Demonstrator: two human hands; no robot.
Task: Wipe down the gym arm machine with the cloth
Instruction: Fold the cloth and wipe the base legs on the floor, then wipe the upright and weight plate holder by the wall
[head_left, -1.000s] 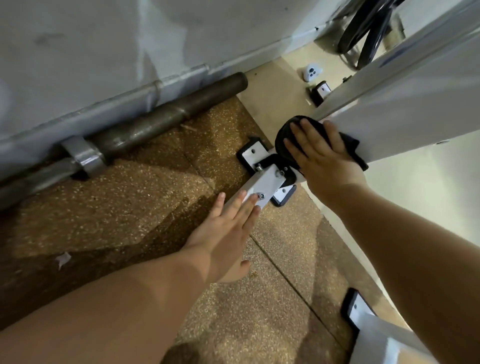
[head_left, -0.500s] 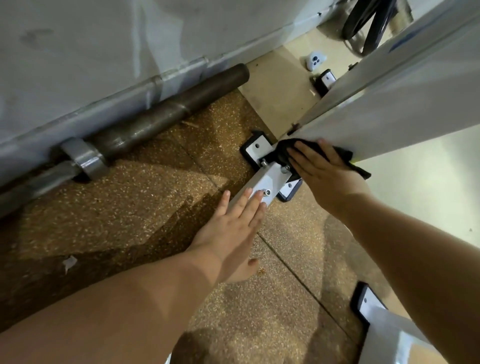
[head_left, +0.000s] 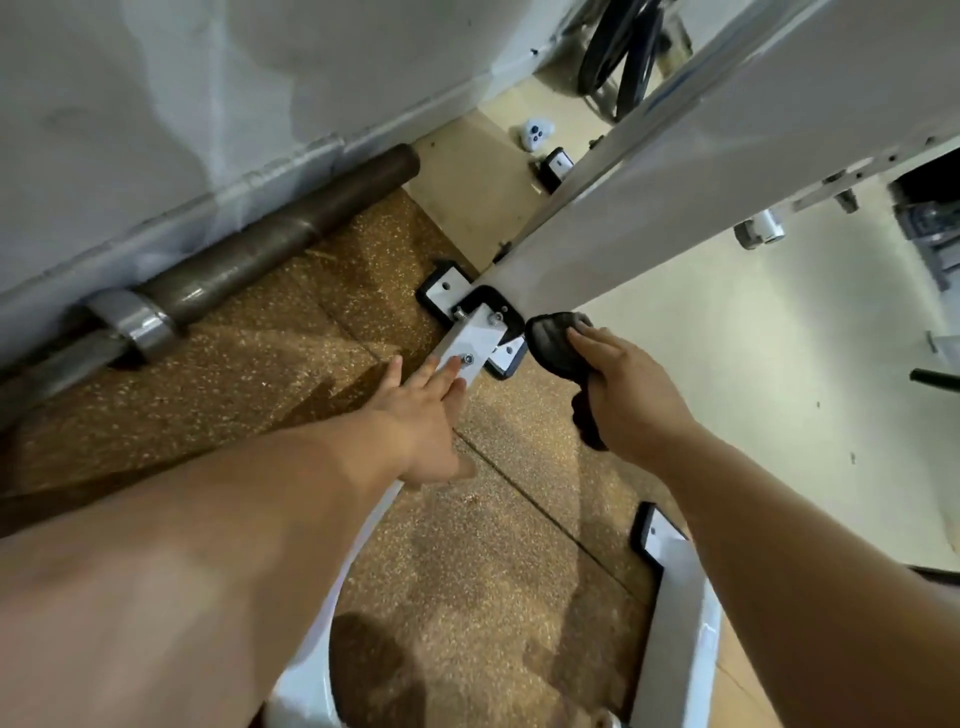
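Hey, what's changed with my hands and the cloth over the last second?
The right hand slid the black cloth down the slanted white beam to its lower end, by the base plate, and kept hold of the cloth throughout. The left hand stayed flat on the low white bar.

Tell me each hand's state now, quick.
Left hand: open, fingers resting flat on the white frame bar.
Right hand: holding the black cloth.

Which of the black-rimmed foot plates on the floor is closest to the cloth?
The foot plate peeking out under the bolted white bar, right beside the black cloth in the right hand; the others sit farther off.
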